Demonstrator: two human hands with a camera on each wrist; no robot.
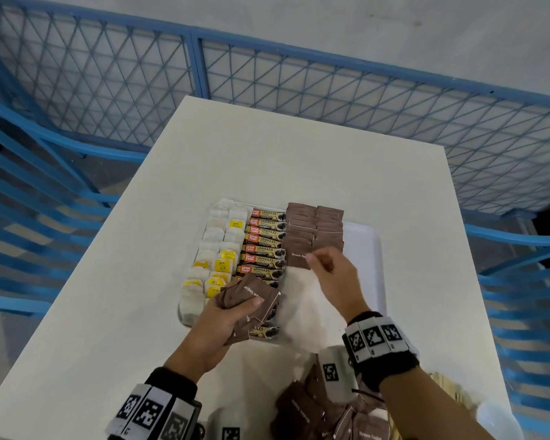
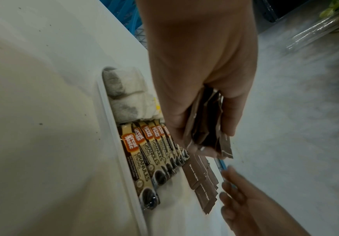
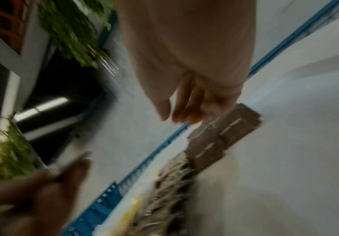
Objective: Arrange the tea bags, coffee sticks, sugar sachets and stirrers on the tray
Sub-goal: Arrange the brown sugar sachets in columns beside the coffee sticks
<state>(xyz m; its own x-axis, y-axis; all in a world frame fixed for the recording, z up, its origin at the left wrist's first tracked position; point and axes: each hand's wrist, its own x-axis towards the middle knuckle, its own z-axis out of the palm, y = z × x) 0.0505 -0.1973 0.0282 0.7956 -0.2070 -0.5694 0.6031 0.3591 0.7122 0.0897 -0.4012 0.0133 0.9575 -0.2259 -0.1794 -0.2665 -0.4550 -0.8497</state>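
Note:
A white tray (image 1: pixel 362 249) holds tea bags (image 1: pixel 216 252) in the left columns, coffee sticks (image 1: pixel 264 242) in the middle and brown sugar sachets (image 1: pixel 315 227) in two rows beside them. My left hand (image 1: pixel 235 309) grips a bundle of brown sugar sachets (image 2: pixel 205 127) over the near end of the coffee sticks (image 2: pixel 148 151). My right hand (image 1: pixel 315 258) hovers at the nearest sachet of the rows, its fingers loose and nothing visibly held. The blurred right wrist view shows the right hand (image 3: pixel 180 115) just above the sachet rows (image 3: pixel 225 135).
A heap of loose brown sugar sachets (image 1: pixel 315 414) lies at the table's near edge under my right forearm. Pale wooden stirrers (image 1: pixel 448 385) show to its right. The tray's right part is bare. Blue mesh fencing (image 1: pixel 299 84) surrounds the white table (image 1: pixel 299 160).

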